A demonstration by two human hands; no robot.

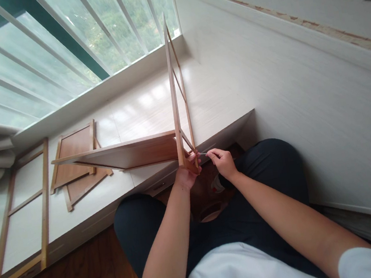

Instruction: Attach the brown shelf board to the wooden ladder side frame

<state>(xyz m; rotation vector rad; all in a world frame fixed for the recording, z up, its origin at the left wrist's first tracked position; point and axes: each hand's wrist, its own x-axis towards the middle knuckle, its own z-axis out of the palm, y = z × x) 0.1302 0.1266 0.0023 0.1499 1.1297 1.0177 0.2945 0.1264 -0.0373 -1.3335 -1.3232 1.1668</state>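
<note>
Your left hand (pixel 186 175) is gripping the bottom corner of an upright bamboo frame (pixel 173 90), fingers wrapped around its lower post, while your right hand (pixel 222 160) is pinching a thin metal tool (pixel 202 154), too small to tell exactly what kind, and pointing its tip at that same corner. Both hands are closed on what they are holding.

At that corner the frame is meeting a flat bamboo panel (pixel 128 154), which is sticking out sideways to your left, level, above the white platform (pixel 140 108). Judging by this, one joint between frame and panel is being fastened, and the assembly looks to be at an early stage: several pieces are lying loose. A ladder-like side frame (pixel 41 210) is resting flat on the platform well to the left, and two more panels with raised edging (pixel 77 165) are lying overlapped just behind the held panel.

The wood is a warm honey-brown with fine straight grain; the frames are slim square-section rails, the panels thin and smooth. The platform is pale and lightly grained, reflecting light from the barred window (pixel 55 47).
</note>
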